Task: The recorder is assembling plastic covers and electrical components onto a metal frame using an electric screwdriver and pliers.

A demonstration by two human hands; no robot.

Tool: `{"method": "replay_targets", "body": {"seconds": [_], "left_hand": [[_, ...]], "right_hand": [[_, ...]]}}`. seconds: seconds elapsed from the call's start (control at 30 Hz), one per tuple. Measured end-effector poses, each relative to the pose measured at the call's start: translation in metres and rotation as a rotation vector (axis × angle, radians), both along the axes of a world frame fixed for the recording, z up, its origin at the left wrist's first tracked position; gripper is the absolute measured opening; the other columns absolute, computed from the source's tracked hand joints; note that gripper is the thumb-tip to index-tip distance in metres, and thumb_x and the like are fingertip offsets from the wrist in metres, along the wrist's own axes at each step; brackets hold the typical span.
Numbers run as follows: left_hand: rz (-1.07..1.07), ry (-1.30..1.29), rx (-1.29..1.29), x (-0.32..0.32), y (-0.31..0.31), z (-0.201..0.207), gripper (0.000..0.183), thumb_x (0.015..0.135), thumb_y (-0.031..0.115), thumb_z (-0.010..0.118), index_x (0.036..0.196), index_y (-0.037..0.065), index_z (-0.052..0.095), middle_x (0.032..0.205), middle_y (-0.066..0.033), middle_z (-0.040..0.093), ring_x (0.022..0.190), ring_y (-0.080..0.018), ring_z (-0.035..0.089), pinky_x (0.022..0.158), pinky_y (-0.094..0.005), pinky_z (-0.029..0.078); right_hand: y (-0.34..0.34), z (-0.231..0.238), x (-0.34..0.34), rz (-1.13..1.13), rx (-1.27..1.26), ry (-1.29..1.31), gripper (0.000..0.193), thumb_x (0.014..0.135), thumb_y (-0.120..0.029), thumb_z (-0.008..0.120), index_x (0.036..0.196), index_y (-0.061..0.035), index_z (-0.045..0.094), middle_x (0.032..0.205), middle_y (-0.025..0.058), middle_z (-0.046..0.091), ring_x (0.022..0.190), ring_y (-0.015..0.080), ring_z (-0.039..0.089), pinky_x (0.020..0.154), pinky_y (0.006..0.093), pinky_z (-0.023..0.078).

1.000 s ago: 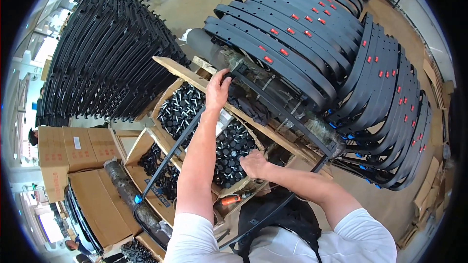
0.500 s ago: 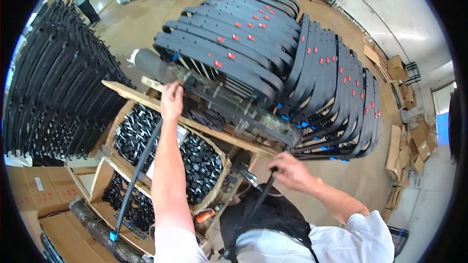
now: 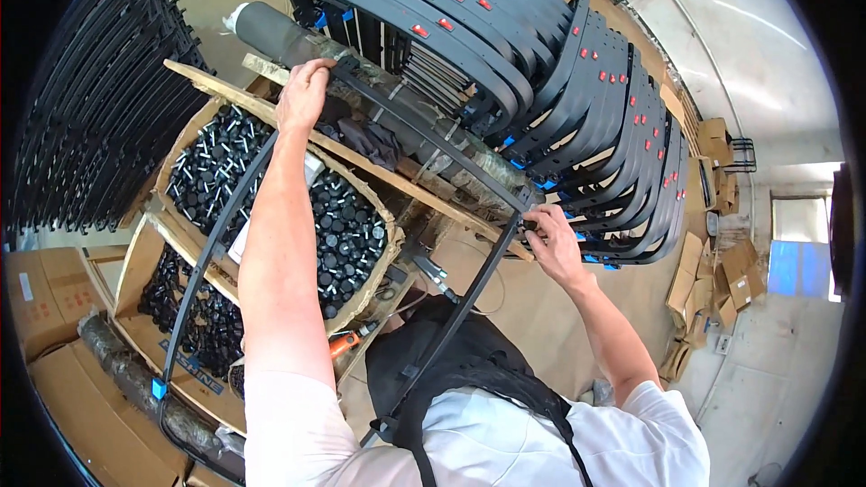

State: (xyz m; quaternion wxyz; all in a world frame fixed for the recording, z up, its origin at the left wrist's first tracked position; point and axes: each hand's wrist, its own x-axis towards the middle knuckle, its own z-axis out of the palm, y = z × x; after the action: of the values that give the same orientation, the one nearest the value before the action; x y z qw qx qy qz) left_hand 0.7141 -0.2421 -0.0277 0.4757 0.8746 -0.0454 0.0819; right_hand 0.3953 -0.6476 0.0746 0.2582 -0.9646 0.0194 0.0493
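Observation:
A black metal tube frame (image 3: 431, 138) lies slanted across the padded beam, one side bar running down toward my body and the other passing under my left forearm. My left hand (image 3: 305, 95) is closed at its far left corner, fingertips on the dark end piece there. At the right corner, my right hand (image 3: 552, 239) pinches a small round black piece (image 3: 529, 225) against the frame; its stem, if any, is hidden. Beneath my left arm, a cardboard box holds black round-headed feet with silver threaded stems (image 3: 347, 234). A blue piece (image 3: 159, 388) sits on the frame's lower left.
Stacked dark curved frames (image 3: 433, 27) with red tags stand beyond the beam (image 3: 271, 34). More black frames (image 3: 99, 108) lean at left. A lower box holds small black parts (image 3: 189, 311). An orange-handled tool (image 3: 345, 343) lies beside the boxes. Cardboard (image 3: 722, 289) rests by the right wall.
My right hand has moved up to the frame's right corner with the small black piece. My left hand stays at the far left corner. The view has shifted, and the person at far left is gone.

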Motion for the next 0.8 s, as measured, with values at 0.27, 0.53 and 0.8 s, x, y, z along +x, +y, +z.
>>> {"method": "replay_targets", "body": {"seconds": [0.27,0.53,0.8], "left_hand": [[0.018,-0.03,0.006,-0.004,0.01,0.003,0.03,0.1,0.037,0.06,0.127,0.032,0.071,0.135,-0.0052,0.064,0.124,-0.0259,0.063,0.104,-0.0401,0.049],[0.107,0.138,0.066,-0.007,0.002,0.009,0.032,0.101,0.038,0.056,0.129,0.034,0.07,0.137,-0.0056,0.061,0.128,-0.0297,0.06,0.109,-0.0442,0.046],[0.103,0.142,-0.01,-0.003,0.011,0.001,0.032,0.101,0.039,0.056,0.129,0.03,0.069,0.14,-0.0065,0.063,0.124,-0.0276,0.063,0.108,-0.0403,0.047]], "right_hand": [[0.004,0.004,0.013,0.13,-0.006,0.062,0.029,0.091,-0.002,0.066,0.12,-0.0032,0.068,0.124,0.0144,0.058,0.094,0.0319,0.069,0.084,0.041,0.057],[0.014,0.012,0.024,0.119,-0.333,0.113,0.034,0.095,-0.025,0.071,0.12,-0.0029,0.068,0.11,0.015,0.07,0.095,0.0347,0.071,0.082,0.0429,0.057],[0.015,-0.005,0.036,0.043,-0.411,0.199,0.04,0.104,-0.036,0.059,0.128,-0.0036,0.053,0.085,0.0244,0.073,0.083,0.0441,0.072,0.077,0.0521,0.057]]}}
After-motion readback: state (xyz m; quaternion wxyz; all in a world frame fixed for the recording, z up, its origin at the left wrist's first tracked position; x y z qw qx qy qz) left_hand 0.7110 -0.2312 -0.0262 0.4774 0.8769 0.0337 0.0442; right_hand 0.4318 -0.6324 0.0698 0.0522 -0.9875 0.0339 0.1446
